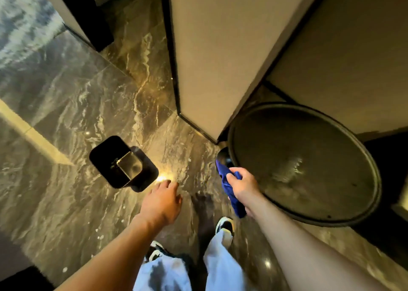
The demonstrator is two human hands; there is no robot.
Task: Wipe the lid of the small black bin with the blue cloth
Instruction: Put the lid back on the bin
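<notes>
Right hand (241,183) is clutching the blue cloth (230,191), fingers wrapped tightly around it, with the cloth's loose end hanging down below the fist. It is hovering beside the near-left edge of a round dark table (309,162). Left hand (162,199) is reaching forward with fingers spread apart and holding nothing, hanging over the marble floor (66,118) just short of the small black bin (122,161). That bin is standing on the floor near a beige wall corner (209,59), well apart from the cloth, its shiny lid (130,165) looking tilted. Pale blue trousers (167,273) and sneakers (225,224) are showing below.
</notes>
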